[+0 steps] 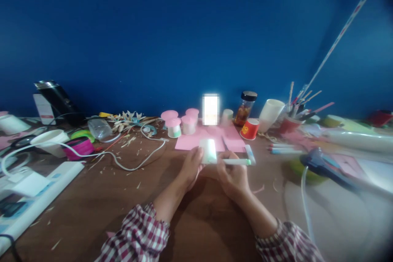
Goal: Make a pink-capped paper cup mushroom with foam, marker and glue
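Note:
A small white paper cup (208, 149) with pale green along its lower edge is held on its side in my left hand (193, 168). My right hand (231, 176) is closed round a white marker (236, 161) with a green end, which points away to the right. The other end of the marker is close to the cup; whether it touches cannot be made out. Just beyond both hands, a sheet of pink paper (186, 142) lies on the brown table. Behind it to the left stand small cups with pink round tops (172, 122).
A bright pixelated screen (211, 108) stands at the back. To its right are a dark-lidded jar (248, 102), a red paper cup (250, 129) and a glue gun (325, 168). A white power strip (58, 186) and a white cable (123, 167) lie at left.

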The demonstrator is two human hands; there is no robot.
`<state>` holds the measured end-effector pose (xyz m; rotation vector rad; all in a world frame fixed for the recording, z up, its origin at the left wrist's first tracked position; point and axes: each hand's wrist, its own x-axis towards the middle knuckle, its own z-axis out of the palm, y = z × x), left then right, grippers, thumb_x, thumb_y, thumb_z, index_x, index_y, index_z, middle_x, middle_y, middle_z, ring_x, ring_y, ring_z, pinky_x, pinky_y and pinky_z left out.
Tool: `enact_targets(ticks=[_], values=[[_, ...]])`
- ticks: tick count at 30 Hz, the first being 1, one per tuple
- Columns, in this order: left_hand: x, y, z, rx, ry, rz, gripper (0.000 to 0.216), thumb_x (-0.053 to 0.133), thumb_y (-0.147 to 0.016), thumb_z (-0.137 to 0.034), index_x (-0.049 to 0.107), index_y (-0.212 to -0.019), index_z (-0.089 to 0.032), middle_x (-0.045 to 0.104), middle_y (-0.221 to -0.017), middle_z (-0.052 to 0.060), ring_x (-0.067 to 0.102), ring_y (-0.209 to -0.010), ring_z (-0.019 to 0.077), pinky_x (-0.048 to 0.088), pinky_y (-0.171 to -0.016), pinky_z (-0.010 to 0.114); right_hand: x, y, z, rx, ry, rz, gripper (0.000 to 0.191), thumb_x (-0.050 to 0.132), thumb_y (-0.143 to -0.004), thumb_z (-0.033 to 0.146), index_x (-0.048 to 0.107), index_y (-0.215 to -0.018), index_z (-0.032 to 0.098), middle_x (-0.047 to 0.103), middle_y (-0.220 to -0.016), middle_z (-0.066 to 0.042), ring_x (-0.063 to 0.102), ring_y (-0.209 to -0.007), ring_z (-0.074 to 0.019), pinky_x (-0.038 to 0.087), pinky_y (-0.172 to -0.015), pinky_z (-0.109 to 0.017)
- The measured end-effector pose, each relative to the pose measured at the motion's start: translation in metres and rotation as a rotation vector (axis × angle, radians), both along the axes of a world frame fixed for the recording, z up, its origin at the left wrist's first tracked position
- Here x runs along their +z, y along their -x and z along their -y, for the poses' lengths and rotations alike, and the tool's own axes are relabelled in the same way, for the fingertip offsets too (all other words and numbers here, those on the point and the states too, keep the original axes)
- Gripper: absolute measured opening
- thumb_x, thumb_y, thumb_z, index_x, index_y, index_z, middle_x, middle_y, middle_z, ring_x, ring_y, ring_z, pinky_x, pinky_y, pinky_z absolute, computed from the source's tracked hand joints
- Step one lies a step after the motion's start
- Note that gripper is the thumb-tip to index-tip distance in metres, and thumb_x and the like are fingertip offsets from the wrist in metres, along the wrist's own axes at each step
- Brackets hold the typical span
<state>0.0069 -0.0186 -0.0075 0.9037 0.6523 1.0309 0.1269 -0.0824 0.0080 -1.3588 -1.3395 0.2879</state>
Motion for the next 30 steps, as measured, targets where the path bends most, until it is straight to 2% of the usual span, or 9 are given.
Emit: enact_targets(ticks=[11,18,30], values=[[-0.0064,0.0006,-0.0008,0.004,-0.034,-0.061,0.035,0.06,-0.08,-0.049,0.059,-0.101,-0.022,0.062,-0.092,0.003,0.058,-0.085,0.0148,0.045,-0.077,0.028,0.0039,-0.0007,0.0016,0.017,0.03,0.061,0.01,0.053,-0.08,0.022,0.054,-0.071,0.019,0.05,-0.054,0.005,0.044,-0.046,-0.0092,0.035,-0.046,-0.02],[-0.0083,0.0004,-0.0024,0.047,0.003,-0.038,0.031,0.063,-0.079,-0.048,0.061,-0.098,-0.024,0.064,-0.093,0.001,0.059,-0.087,0.0143,0.044,-0.087,0.032,0.0048,-0.0024,0.0011,-0.076,-0.041,0.005,0.011,0.052,-0.082,0.022,0.056,-0.073,0.019,0.058,-0.064,0.001,0.052,-0.056,-0.0124,0.041,-0.053,-0.022],[-0.0083,0.0008,-0.0024,0.032,-0.032,-0.033,0.033,0.063,-0.079,-0.048,0.061,-0.1,-0.022,0.064,-0.091,0.003,0.059,-0.084,0.0152,0.046,-0.082,0.031,0.0048,-0.0017,0.0013,-0.039,0.054,0.064,0.014,0.051,-0.082,0.025,0.056,-0.07,0.018,0.054,-0.056,0.003,0.048,-0.049,-0.0108,0.038,-0.049,-0.021]])
